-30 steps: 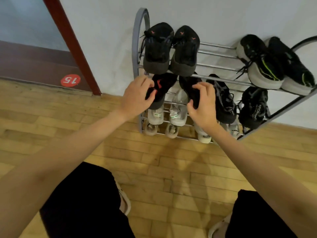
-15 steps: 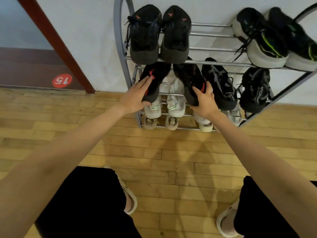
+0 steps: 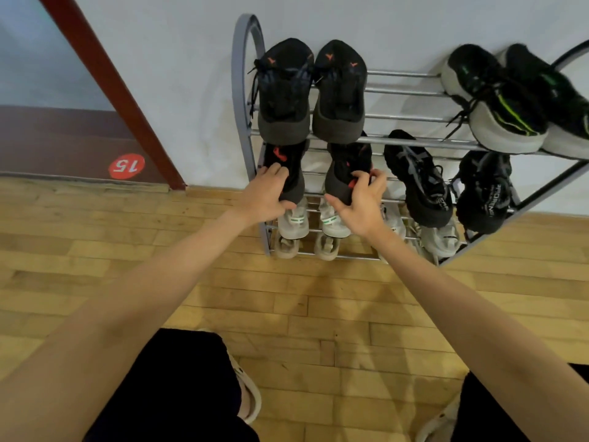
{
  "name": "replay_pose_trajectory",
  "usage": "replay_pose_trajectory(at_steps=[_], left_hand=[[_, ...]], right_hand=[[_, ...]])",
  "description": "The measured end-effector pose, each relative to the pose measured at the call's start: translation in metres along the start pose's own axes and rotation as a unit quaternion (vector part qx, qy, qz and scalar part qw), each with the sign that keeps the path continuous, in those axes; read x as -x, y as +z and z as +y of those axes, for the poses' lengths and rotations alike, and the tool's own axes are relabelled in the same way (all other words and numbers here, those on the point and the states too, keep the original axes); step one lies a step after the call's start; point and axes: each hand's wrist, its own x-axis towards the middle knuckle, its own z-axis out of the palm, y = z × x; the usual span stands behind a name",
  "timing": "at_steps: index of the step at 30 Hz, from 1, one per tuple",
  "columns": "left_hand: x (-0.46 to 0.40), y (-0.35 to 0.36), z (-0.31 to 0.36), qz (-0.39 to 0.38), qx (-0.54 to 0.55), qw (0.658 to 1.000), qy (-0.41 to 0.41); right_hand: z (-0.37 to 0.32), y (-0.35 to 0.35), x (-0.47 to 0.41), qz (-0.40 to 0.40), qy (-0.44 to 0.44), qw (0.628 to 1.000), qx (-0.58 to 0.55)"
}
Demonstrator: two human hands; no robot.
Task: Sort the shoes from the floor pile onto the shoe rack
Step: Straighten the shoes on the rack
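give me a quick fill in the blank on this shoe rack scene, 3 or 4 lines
1. The round red sticker by the door shows the number ____.
2. Both hands rest on a pair of black shoes with ____ accents: the left hand on the left shoe, the right hand on the right shoe.
3. That pair sits on the rack one shelf ____ the top shelf.
4. The floor is made of ____.

Missing words: 15; red; below; wood
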Motion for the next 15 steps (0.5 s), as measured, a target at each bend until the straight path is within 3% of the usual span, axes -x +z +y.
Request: replay_pose_trajectory(at_steps=[4, 15], left_hand=[[-0.001, 0.000, 0.000, 0.006, -0.034, 0.999, -0.009], [0.006, 0.009, 0.005, 0.069, 0.006, 0.997, -0.046]], right_hand=[[-0.009, 0.010, -0.006, -0.004, -0.026, 1.000, -0.003], [-0.017, 0.039, -0.007, -0.017, -0.052, 0.994, 0.094]])
